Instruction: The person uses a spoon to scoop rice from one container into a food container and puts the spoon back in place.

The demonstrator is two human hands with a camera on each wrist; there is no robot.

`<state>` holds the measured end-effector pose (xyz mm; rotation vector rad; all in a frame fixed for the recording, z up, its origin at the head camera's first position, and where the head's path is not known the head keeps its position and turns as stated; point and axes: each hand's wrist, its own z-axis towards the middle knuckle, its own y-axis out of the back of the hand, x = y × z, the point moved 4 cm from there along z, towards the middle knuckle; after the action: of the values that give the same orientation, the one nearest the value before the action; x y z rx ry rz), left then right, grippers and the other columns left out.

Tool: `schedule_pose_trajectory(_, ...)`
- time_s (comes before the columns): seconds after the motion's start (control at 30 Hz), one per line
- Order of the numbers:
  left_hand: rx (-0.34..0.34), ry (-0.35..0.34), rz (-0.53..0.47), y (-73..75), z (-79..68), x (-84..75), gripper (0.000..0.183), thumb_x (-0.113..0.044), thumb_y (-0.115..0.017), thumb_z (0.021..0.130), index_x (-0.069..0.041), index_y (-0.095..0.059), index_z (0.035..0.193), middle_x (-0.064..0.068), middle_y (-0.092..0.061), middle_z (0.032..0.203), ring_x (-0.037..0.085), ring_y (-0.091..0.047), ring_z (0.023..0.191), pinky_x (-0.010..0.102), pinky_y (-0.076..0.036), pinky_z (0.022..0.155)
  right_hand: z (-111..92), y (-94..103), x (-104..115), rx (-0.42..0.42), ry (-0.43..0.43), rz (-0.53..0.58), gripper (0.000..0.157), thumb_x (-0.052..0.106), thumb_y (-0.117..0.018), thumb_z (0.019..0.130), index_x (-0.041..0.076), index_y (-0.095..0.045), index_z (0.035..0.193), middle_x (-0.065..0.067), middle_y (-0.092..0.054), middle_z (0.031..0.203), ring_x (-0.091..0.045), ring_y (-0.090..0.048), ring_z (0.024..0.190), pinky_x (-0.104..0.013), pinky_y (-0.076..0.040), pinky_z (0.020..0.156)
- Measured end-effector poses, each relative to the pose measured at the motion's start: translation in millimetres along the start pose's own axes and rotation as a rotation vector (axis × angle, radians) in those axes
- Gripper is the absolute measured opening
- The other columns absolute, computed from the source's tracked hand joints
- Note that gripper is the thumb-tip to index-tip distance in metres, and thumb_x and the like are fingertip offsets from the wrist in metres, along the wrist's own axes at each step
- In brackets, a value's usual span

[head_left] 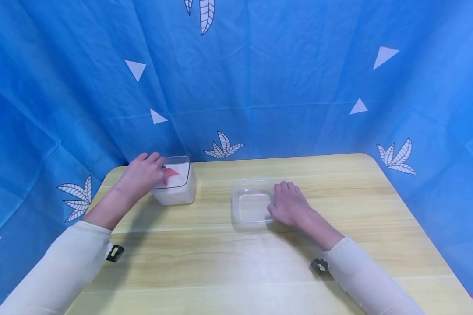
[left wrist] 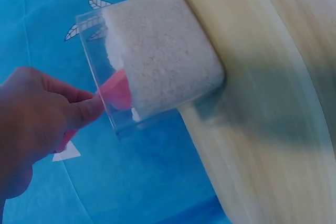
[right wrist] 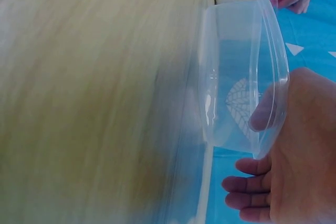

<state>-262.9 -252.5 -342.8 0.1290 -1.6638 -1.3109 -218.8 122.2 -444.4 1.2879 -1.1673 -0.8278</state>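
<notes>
At the back left of the table stands a clear square container (head_left: 175, 195) filled with white, rice-like grains (left wrist: 168, 51). My left hand (head_left: 145, 171) is at its rim and pinches the handle of a pink scoop (left wrist: 116, 88) between thumb and fingers. The scoop's head dips into the grains, partly buried. Right of it, a shallow clear plastic box (head_left: 254, 205) sits on the table with nothing inside. My right hand (head_left: 289, 203) grips its right side, the thumb seen through the clear wall and the other fingers along the outside.
Both containers stand on a light wood-grain table (head_left: 220, 262), near its back edge. A blue curtain (head_left: 284, 78) with white leaf and triangle prints hangs right behind the table and at both sides. A dark wrist device (head_left: 115, 253) shows under the left sleeve.
</notes>
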Motion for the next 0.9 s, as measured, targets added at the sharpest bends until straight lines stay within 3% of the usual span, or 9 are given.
schedule_pose_trajectory(0.13, -0.02, 0.047, -0.066, -0.2, -3.7, 4.0, 0.027, -0.002, -0.087, 0.068, -0.006, -0.076, 0.092, 0.015, -0.068, 0.098, 0.031, -0.057, 0.091, 0.038, -0.051, 0.073, 0, -0.5, 1, 0.001, 0.005, 0.002, 0.037, 0.034, -0.046, 0.088, 0.002, -0.046, 0.106, -0.01, -0.044, 0.097, -0.027, -0.039, 0.093, -0.041, -0.037, 0.087)
schedule_pose_trajectory(0.37, -0.072, 0.102, -0.162, 2.7, -7.2, 10.7, 0.013, 0.001, -0.079, 0.075, -0.004, -0.076, 0.087, 0.016, -0.068, 0.088, 0.031, -0.059, 0.08, 0.037, -0.051, 0.065, 0, -0.8, 2, -0.017, 0.008, -0.003, 0.034, 0.033, -0.047, 0.087, 0.003, -0.046, 0.103, -0.009, -0.043, 0.095, -0.027, -0.038, 0.091, -0.039, -0.036, 0.084)
schedule_pose_trajectory(0.67, -0.019, 0.145, -0.221, 0.0, -6.4, 9.7, 0.007, 0.002, -0.073, 0.081, -0.002, -0.074, 0.087, 0.019, -0.067, 0.086, 0.032, -0.057, 0.077, 0.039, -0.051, 0.064, 0, -0.5, 2, -0.007, 0.008, -0.013, 0.035, 0.033, -0.045, 0.087, 0.003, -0.045, 0.104, -0.01, -0.043, 0.095, -0.027, -0.038, 0.092, -0.039, -0.036, 0.084)
schedule_pose_trajectory(0.9, 0.054, 0.204, -0.255, -3.6, -4.7, 3.9, 0.011, 0.004, -0.076, 0.078, 0.0, -0.074, 0.089, 0.02, -0.066, 0.086, 0.032, -0.056, 0.076, 0.042, -0.054, 0.067, 0, -1.5, 3, -0.015, 0.011, -0.006, 0.034, 0.032, -0.046, 0.087, 0.002, -0.045, 0.104, -0.01, -0.043, 0.095, -0.027, -0.038, 0.092, -0.039, -0.036, 0.084)
